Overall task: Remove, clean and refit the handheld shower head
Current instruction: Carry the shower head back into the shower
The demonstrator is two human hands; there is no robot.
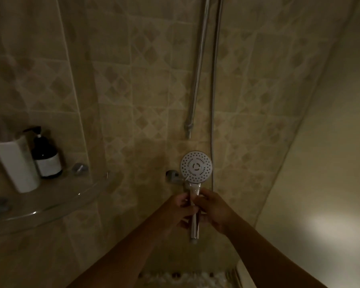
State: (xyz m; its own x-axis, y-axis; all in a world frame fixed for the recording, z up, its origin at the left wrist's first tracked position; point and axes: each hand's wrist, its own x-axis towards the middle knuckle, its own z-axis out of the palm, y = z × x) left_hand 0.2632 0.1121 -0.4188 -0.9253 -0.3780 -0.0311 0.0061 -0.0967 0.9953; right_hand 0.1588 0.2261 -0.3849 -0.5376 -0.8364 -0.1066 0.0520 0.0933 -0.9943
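Both hands meet on the chrome handle of the shower head (196,166): the left hand (180,210) is closed around the handle from the left, and the right hand (213,208) is closed on it from the right, fingertips (204,195) pinching just under the head. The shower head stands upright in front of the tiled wall (146,84), its round white face with rows of holes turned toward the camera, the handle's lower end sticking out below the hands. Just left of the head a small chrome bracket (172,176) sits on the wall. Above it hang a chrome rail (197,75) and a thin hose (215,80). Well to the left, a glass shelf (56,196) carries a dark pump bottle (45,154) beside a white bottle (16,165).
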